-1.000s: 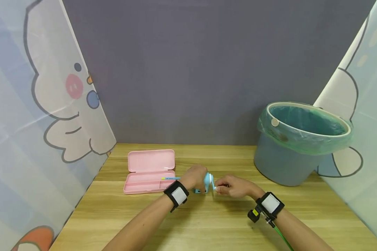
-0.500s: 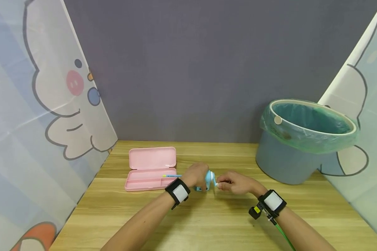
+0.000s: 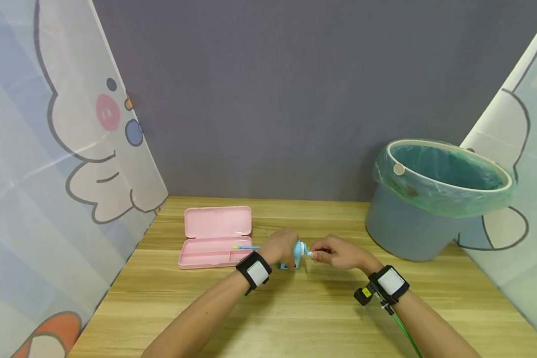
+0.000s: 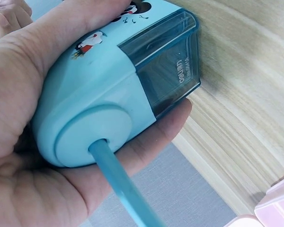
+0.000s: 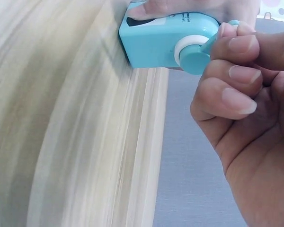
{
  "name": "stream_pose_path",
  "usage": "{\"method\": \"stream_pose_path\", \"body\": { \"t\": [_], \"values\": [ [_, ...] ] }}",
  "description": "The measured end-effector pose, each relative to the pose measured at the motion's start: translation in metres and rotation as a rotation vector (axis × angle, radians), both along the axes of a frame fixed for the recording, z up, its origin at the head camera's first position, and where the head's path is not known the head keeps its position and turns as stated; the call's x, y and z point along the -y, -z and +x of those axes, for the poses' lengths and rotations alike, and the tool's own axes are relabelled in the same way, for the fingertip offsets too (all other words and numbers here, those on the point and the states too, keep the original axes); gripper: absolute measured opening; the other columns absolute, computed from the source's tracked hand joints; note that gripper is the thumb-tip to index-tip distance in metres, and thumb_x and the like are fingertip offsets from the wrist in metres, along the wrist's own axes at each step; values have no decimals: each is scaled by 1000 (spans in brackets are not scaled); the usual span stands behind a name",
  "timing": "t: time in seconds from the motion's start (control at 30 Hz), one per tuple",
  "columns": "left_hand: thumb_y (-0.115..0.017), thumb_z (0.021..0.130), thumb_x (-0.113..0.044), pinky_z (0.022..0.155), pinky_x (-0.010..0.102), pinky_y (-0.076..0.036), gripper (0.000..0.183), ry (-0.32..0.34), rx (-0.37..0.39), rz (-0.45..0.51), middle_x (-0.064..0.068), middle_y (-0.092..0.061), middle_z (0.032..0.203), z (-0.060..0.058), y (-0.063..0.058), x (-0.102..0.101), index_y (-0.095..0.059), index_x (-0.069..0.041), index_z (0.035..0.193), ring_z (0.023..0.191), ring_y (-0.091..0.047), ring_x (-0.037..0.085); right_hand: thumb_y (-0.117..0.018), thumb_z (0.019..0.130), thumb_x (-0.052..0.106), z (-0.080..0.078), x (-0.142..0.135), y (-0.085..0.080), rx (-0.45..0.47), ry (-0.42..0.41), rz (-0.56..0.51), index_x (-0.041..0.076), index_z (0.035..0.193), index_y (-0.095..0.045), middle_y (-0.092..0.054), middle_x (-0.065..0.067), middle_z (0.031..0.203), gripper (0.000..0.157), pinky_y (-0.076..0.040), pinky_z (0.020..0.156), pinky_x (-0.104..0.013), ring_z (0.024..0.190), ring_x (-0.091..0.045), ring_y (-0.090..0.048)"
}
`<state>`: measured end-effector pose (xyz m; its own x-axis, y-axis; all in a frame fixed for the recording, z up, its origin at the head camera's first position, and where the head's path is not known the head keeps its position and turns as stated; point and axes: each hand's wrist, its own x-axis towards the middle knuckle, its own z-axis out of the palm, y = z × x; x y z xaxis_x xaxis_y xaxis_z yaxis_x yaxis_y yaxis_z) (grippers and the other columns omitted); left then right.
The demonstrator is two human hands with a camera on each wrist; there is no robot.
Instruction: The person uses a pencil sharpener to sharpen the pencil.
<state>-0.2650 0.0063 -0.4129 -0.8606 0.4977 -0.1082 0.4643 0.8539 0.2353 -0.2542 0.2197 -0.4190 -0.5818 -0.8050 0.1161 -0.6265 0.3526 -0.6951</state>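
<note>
My left hand (image 3: 281, 247) grips a light-blue crank pencil sharpener (image 4: 94, 80) from above, thumb on one side and fingers round the other. The sharpener stands on the table and has a clear shavings drawer (image 4: 168, 61). A blue pencil (image 4: 125, 184) sticks into its round hole and stretches left over the pink case in the head view. My right hand (image 3: 337, 252) pinches the end of the crank handle (image 5: 209, 45) between thumb and forefinger, its other fingers curled. The pencil's tip is hidden inside the sharpener.
An open pink pencil case (image 3: 204, 259) lies at the left, its lid (image 3: 218, 222) folded back. A grey bin (image 3: 400, 223) with a green liner stands at the right rear. Printed curtains flank the wooden table (image 3: 295, 318).
My right hand has turned the crank, its handle end now slightly higher than before. The left hand keeps its grip on the sharpener. The head view has shifted slightly.
</note>
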Motion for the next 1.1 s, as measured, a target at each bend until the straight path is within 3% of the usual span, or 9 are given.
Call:
{"method": "stream_pose_path", "body": {
  "t": [0.13,0.4,1.1],
  "values": [
    [-100,62,-18,56,22,-49,36,3,-13,-12,-5,-61,73,2,0,1,-66,-13,73,64,-55,10,-53,107,14,-1,1,-2,-5,4,-3,1,83,-63,-39,11,65,29,-33,54,-17,53,4,-32],
    [-101,62,-19,58,23,-48,37,12,-22,-10,-5,-61,75,2,3,2,-67,-13,76,66,-55,10,-53,107,17,-5,3,-8,-15,61,36,15,82,-64,-39,13,66,27,-32,54,-18,54,3,-33],
    [-100,63,-20,58,23,-49,36,20,-22,-13,-4,-62,76,-1,3,1,-68,-12,79,66,-56,11,-52,108,14,-16,4,-15,-15,77,6,16,82,-62,-38,12,66,28,-33,55,-19,53,2,-32]
  ]
}}
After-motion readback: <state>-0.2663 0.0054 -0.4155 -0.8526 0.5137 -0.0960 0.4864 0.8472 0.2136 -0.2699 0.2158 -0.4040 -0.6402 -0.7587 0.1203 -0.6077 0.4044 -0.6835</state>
